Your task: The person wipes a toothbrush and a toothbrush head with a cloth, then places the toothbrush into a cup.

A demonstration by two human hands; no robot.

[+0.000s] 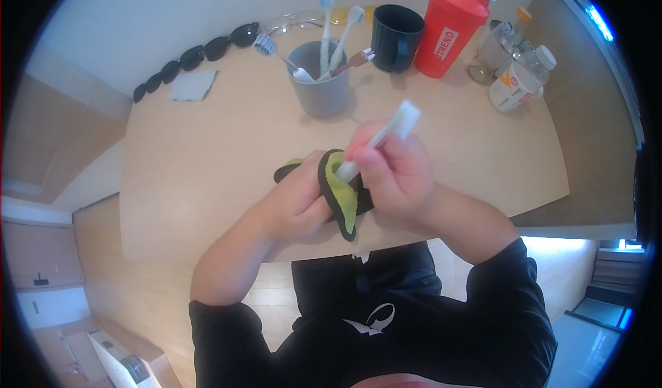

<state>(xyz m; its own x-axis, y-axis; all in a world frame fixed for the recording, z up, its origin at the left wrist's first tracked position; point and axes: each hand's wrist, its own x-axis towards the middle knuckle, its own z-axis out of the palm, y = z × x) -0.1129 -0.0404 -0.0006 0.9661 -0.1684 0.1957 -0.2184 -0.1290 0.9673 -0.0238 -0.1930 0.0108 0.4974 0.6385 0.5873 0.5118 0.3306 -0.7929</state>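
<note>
Near the front edge of the table, my left hand point(289, 198) is closed around a green cloth point(343, 205) with a dark border. My right hand point(403, 181) grips a white toothbrush point(403, 121) by its handle. The brush head points up and away to the right, and the lower end of the handle is pressed into the cloth's fold, where its tip is hidden. Beyond both hands stands a grey cup point(323, 102) with several toothbrushes point(325, 33) leaning in it.
Right of the cup are a dark mug point(394, 40), a red shaker bottle point(448, 26), a clear glass bottle point(486, 60) and a white-capped bottle point(514, 88). Several sunglasses point(192, 58) and clear-framed glasses point(289, 23) line the back edge. A white tissue point(194, 86) lies at far left.
</note>
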